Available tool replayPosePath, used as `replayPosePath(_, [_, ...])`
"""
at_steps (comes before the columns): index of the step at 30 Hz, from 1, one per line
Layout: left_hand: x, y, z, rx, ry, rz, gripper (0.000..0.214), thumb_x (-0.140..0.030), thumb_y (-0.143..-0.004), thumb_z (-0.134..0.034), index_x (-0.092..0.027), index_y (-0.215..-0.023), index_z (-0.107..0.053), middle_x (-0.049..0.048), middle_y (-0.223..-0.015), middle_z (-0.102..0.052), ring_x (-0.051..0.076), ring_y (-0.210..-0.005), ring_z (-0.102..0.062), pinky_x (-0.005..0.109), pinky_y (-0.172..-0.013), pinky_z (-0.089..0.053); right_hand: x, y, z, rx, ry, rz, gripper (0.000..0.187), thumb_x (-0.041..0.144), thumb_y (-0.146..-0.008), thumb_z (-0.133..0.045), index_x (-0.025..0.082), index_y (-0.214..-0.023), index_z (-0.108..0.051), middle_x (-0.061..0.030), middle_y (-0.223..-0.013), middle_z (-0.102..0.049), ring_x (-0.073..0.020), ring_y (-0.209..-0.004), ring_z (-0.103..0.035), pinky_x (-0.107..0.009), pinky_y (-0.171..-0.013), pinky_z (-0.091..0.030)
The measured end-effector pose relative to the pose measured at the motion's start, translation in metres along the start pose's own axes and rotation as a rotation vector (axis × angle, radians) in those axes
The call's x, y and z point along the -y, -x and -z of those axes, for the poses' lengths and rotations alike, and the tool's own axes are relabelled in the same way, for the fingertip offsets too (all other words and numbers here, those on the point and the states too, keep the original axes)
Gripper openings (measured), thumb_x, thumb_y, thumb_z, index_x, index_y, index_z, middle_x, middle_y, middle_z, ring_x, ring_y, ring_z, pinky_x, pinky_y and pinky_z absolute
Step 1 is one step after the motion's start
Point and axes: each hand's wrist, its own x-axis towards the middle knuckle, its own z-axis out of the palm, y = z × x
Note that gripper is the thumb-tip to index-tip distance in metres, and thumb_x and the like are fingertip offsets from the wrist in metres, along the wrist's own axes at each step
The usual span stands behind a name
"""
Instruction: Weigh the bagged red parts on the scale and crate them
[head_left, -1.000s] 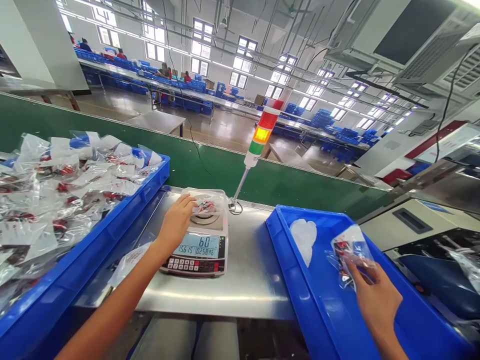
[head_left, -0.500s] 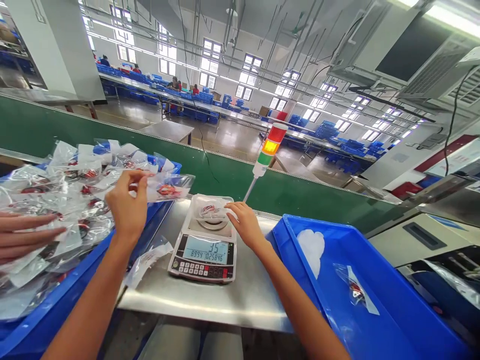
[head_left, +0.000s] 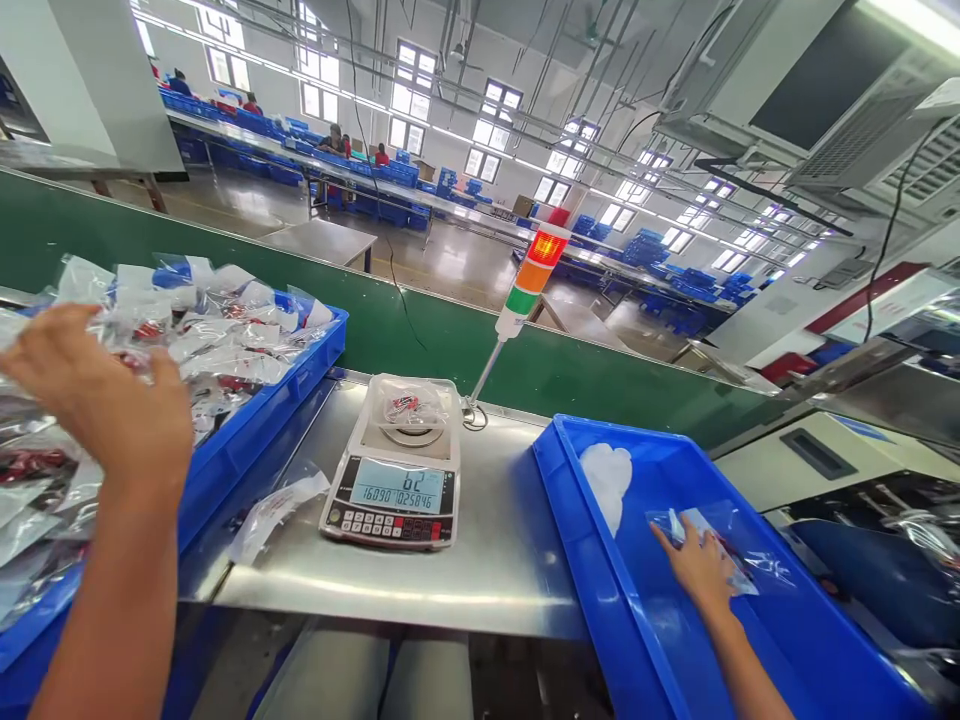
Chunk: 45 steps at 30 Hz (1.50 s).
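Left hand (head_left: 97, 400) open, fingers spread, above bagged parts (head_left: 225, 345) in left blue bin (head_left: 300, 372). Right hand (head_left: 697, 565) on clear bag (head_left: 720, 530) in right blue bin (head_left: 570, 470); could not tell if gripping. Scale (head_left: 390, 510) on steel table (head_left: 495, 570) between bins, reading 62, small bag (head_left: 409, 405) on pan. Loose bag (head_left: 277, 520) just left of scale.

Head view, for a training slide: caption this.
Left hand over a crate of plastic bags, right hand on a bag in another crate, scale between them.
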Motion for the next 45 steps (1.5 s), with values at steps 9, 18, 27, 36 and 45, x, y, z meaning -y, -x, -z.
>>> replayPosePath(9, [-0.074,0.067,-0.065,0.437,0.099,-0.288,0.029,-0.030,-0.097,-0.044,-0.020,-0.116,-0.063,0.0120,-0.133,-0.064,0.031,-0.128,-0.057,0.054,-0.116,-0.046,-0.056,0.015,-0.047,0.073,0.047,0.072,0.070,0.053,-0.095,-0.020,0.016,-0.140,-0.059,-0.0273,-0.140,-0.061,-0.0497,-0.126,-0.061,-0.069,-0.100,-0.050])
replayPosePath(18, [-0.066,0.083,-0.089,0.684,0.167,-0.427,0.040,-0.009,-0.090,-0.037,-0.019,-0.111,-0.070,0.0110,-0.122,-0.070,0.028,-0.122,-0.059,0.051,-0.112,-0.050,-0.043,0.051,0.028,0.062,-0.166,-0.040,0.071,0.074,-0.082,-0.041,0.024,-0.126,-0.064,-0.0158,-0.105,-0.079,-0.0433,-0.097,-0.075,-0.056,-0.089,-0.058])
replayPosePath(27, [-0.043,0.076,-0.120,0.874,0.241,-0.436,0.023,-0.015,-0.081,-0.051,-0.023,-0.086,-0.071,0.0075,-0.125,-0.072,0.030,-0.131,-0.055,0.056,-0.116,-0.046,0.075,0.084,0.088,0.014,-0.631,0.067,0.061,0.070,-0.077,-0.064,0.024,-0.118,-0.069,-0.0126,-0.114,-0.079,-0.0360,-0.107,-0.074,-0.045,-0.086,-0.063])
replayPosePath(36, [-0.067,0.022,-0.095,0.340,0.385,0.088,0.022,-0.043,-0.083,-0.065,-0.021,-0.082,-0.068,0.0058,-0.085,-0.074,0.023,-0.081,-0.071,0.043,-0.086,-0.058,0.339,0.111,0.036,0.285,-0.592,1.049,0.033,0.024,-0.101,-0.049,0.024,-0.128,-0.068,-0.0094,-0.130,-0.074,-0.0259,-0.118,-0.067,-0.047,-0.105,-0.055])
replayPosePath(45, [0.002,-0.026,-0.004,0.055,-0.108,-0.061,0.046,-0.055,-0.103,-0.050,-0.013,-0.086,-0.052,0.0115,-0.122,-0.061,0.048,-0.144,-0.040,0.069,-0.088,-0.036,0.276,0.089,0.001,0.183,-0.325,1.050,0.035,0.032,-0.102,-0.050,0.024,-0.132,-0.066,-0.0100,-0.135,-0.070,-0.0282,-0.129,-0.060,-0.051,-0.111,-0.050])
